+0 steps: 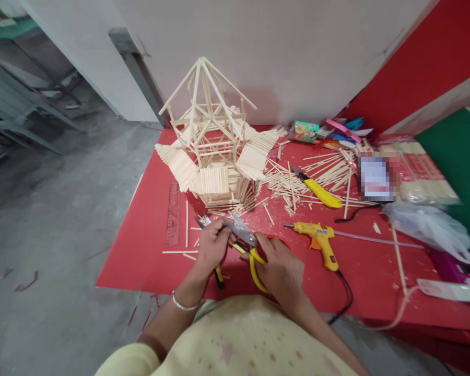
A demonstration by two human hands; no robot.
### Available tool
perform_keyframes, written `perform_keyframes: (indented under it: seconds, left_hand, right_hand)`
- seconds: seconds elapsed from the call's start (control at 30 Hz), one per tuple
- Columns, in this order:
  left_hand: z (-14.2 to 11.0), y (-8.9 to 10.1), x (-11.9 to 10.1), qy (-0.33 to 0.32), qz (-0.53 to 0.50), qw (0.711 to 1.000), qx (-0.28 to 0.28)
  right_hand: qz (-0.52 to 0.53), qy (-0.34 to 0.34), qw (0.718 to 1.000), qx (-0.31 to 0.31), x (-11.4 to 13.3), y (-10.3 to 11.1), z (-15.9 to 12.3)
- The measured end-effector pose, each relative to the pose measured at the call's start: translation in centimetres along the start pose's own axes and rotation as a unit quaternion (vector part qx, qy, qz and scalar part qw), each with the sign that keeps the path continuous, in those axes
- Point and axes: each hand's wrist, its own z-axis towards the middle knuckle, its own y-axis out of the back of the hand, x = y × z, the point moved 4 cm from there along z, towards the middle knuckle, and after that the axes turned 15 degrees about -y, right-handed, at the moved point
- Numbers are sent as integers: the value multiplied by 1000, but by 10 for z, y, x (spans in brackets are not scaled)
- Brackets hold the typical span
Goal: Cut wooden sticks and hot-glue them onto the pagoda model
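Observation:
My right hand (280, 266) grips scissors (241, 230) with yellow handles, their blades parted and pointing up and left. Close to the blades, my left hand (213, 243) is closed in a pinch; whatever lies between its fingers is too small to make out. Partly hidden under both hands is a tool with black-and-yellow handles (219, 277), perhaps pliers. Just beyond my hands stands a wooden-stick model (211, 180), with a pointed open frame on top and slatted panels spreading out around it. Loose thin sticks (187, 224) lie near my left hand beside a clear ruler (173, 214).
A yellow glue gun (317, 235) rests right of my hands, its cord trailing to the front edge. Behind it are a yellow utility knife (321, 193), a pile of sticks (285, 183), packaged sticks (419, 172) and a plastic bag (431, 224). A wall (282, 57) backs the red table (137, 250).

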Motion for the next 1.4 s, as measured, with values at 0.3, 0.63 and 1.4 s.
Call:
perform_keyframes:
  seconds: [0.3,0.63,1.4]
  left_hand:
    - [-1,0,5,7,-26,1000,-2]
    - [-1,0,9,20,-53,998,19]
    - [-2,-18,-2,31,-130,991,31]
  right_hand:
    - [22,4,1000,6,0,-1,1]
    - [61,-1,998,28,0,3,3]
    - [-48,18,999,16,-36,18,-18]
